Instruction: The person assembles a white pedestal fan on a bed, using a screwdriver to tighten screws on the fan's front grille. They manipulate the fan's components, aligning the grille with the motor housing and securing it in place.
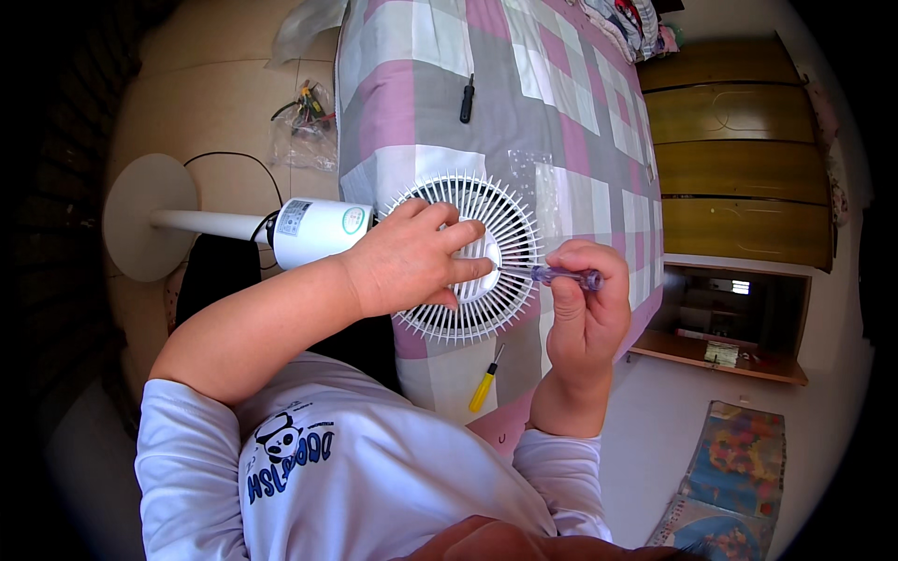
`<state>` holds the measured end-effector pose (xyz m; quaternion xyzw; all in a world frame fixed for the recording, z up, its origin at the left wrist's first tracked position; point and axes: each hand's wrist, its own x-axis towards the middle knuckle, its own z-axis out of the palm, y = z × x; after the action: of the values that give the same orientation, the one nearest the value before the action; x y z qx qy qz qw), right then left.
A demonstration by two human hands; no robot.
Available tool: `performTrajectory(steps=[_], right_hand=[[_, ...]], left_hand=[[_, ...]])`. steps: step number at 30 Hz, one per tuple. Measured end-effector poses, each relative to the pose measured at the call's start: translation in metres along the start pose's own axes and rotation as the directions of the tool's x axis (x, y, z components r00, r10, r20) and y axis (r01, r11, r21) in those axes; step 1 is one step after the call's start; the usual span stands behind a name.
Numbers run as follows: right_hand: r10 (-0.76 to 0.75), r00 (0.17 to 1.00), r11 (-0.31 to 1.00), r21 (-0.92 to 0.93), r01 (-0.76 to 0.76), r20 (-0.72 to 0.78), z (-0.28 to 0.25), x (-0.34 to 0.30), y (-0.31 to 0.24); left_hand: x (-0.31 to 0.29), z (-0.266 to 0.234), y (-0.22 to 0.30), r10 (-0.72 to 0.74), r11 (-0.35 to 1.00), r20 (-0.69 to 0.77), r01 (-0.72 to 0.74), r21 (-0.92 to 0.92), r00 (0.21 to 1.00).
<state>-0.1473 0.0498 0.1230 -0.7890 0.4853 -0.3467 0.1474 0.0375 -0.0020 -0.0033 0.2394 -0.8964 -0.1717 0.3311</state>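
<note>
A white pedestal fan lies tipped sideways, its round slatted grille (447, 323) on the checked bed cover. Its motor housing (318, 245), pole and round base (140, 220) extend to the left, beyond the bed's edge. My left hand (416, 257) rests over the grille with its fingers spread, one fingertip near the white centre. In my right hand (585, 318) is a screwdriver (566, 277) with a clear purple handle, held between thumb and fingers. Its shaft points left to the grille's centre; whether the tip sits in a screw is too small to tell.
A yellow-handled screwdriver (483, 388) lies near me on the bed, a black-handled screwdriver (467, 101) farther off. On the floor at left are a plastic bag of tools (309, 122) and a black cord (229, 153). A wooden drawer cabinet (739, 150) stands at right.
</note>
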Motion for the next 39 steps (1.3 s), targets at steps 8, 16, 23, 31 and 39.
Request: performTrajectory(steps=[8,16,23,31,39], right_hand=[[-0.051,0.997,0.995,-0.088,0.056,0.057,0.007,0.008,0.000],[-0.033,0.995,0.987,-0.154,0.048,0.098,0.009,0.013,-0.003],[-0.037,0.991,0.981,-0.185,0.061,0.132,0.010,0.015,-0.005],[-0.045,0.989,0.978,-0.196,0.073,0.143,0.011,0.015,-0.003],[-0.081,0.985,0.968,-0.226,0.113,0.149,0.012,0.018,-0.007]], left_hand=[[0.000,-0.002,0.001,-0.053,0.994,-0.036,0.049,-0.101,0.998],[-0.002,0.000,0.000,-0.057,0.993,-0.079,0.049,-0.106,0.995],[-0.001,0.004,-0.002,-0.040,0.996,-0.111,0.031,-0.081,0.993],[-0.001,0.002,0.000,-0.069,0.991,-0.075,0.059,-0.121,0.995],[-0.002,0.003,0.000,-0.069,0.991,-0.072,0.061,-0.117,0.995]])
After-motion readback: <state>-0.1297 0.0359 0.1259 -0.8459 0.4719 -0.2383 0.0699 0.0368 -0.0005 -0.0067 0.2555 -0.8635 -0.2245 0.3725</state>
